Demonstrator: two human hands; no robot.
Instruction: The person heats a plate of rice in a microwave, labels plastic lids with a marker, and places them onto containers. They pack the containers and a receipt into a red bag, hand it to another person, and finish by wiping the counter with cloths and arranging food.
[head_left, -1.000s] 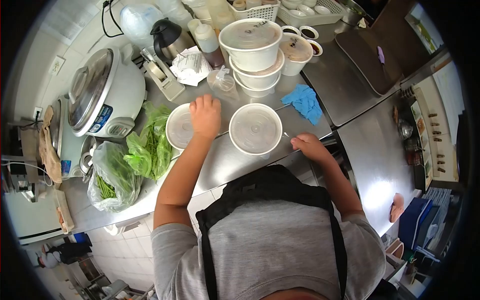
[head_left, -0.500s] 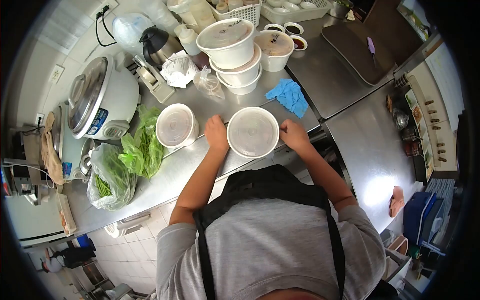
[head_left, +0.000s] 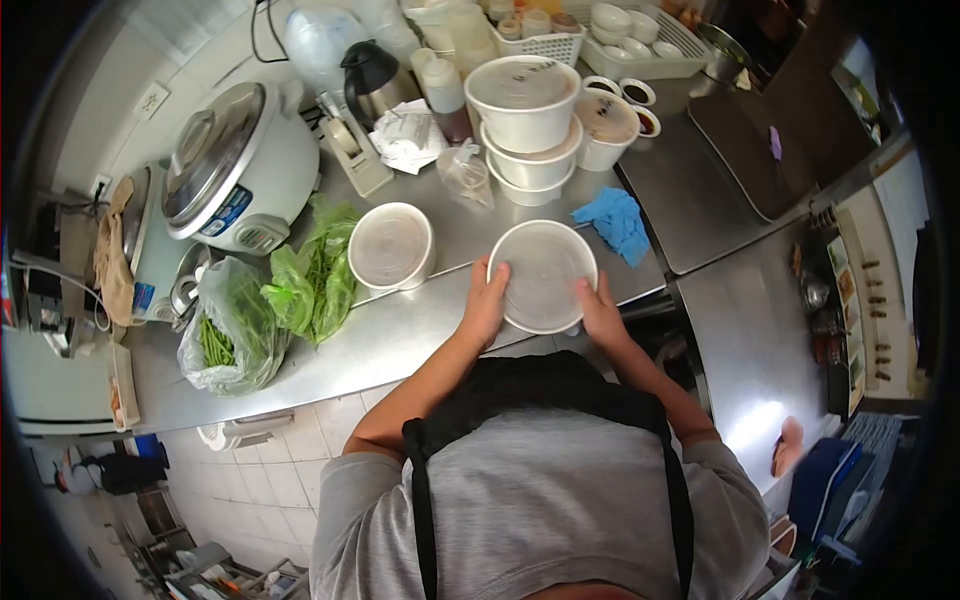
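Between my hands is a round white takeout bowl (head_left: 543, 272) with a translucent lid, at the front edge of the steel counter. My left hand (head_left: 486, 302) grips its left side, thumb over the rim. On its right side my right hand (head_left: 601, 312) holds it the same way, thumb on the lid's edge. A second lidded bowl (head_left: 391, 247) stands to the left, apart from my hands. Behind, several more lidded bowls are stacked, the top one (head_left: 523, 95) marked with writing. A crumpled blue cloth (head_left: 613, 224) lies just beyond my right hand.
Bagged green vegetables (head_left: 232, 335) and a large rice cooker (head_left: 240, 175) occupy the left. A tape dispenser (head_left: 355, 160), paper slips (head_left: 408, 137) and a tied plastic bag (head_left: 465, 175) sit behind. Sauce dishes (head_left: 637, 92) and a dark tray (head_left: 745, 150) with a purple-handled tool are at right.
My hands, earlier closed beside the bowl, now clasp its two sides with thumbs over the rim. The camera view has shifted, so the counter items appear farther right.
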